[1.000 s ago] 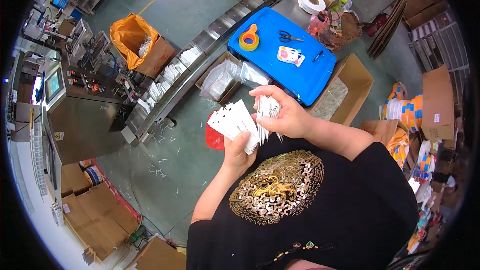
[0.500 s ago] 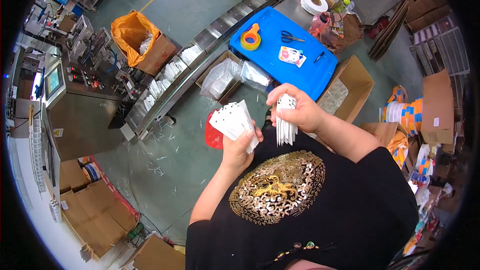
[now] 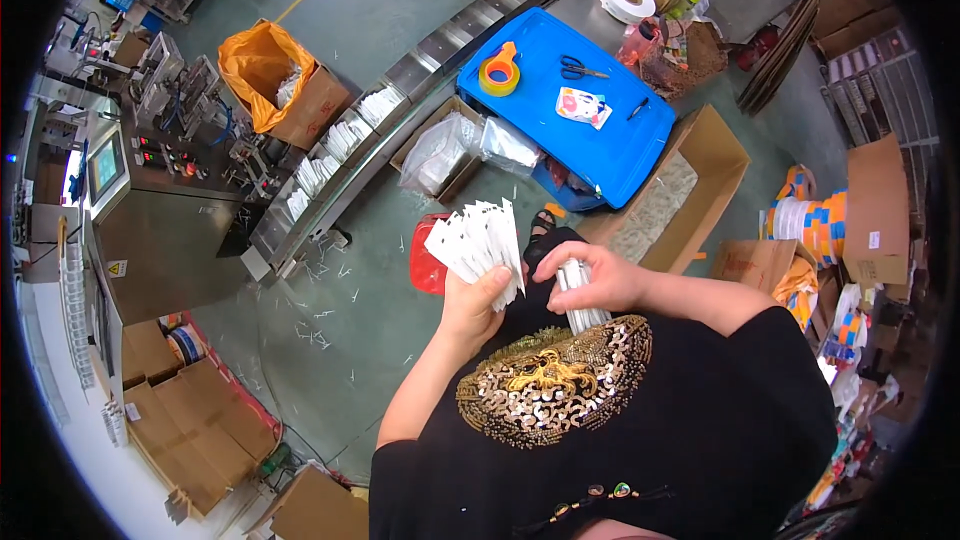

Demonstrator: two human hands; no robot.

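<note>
A fanned bunch of flat white packets [image 3: 478, 242] is gripped in my left hand [image 3: 474, 302], their upper ends spread apart and marked with small dark spots. Close by, at chest height, my right hand [image 3: 600, 282] is closed around a second, tighter stack of white packets [image 3: 574, 285]. That stack hangs against my black shirt [image 3: 700, 390], its lower end touching or nearly touching the sequins. The two bunches are apart from each other. My right fingers cover much of the stack they hold.
A blue table [image 3: 540, 50] ahead carries a tape dispenser [image 3: 499, 72], scissors [image 3: 580, 68] and a printed packet [image 3: 583, 108]. Left of it runs a metal conveyor [image 3: 415, 75] with white packets. A red stool [image 3: 427, 265], an open carton [image 3: 715, 190] and an orange-lined box [image 3: 310, 105] stand around.
My right hand has come down toward my chest with its stack, which now tilts. The packets in my left hand are fanned out wider than before.
</note>
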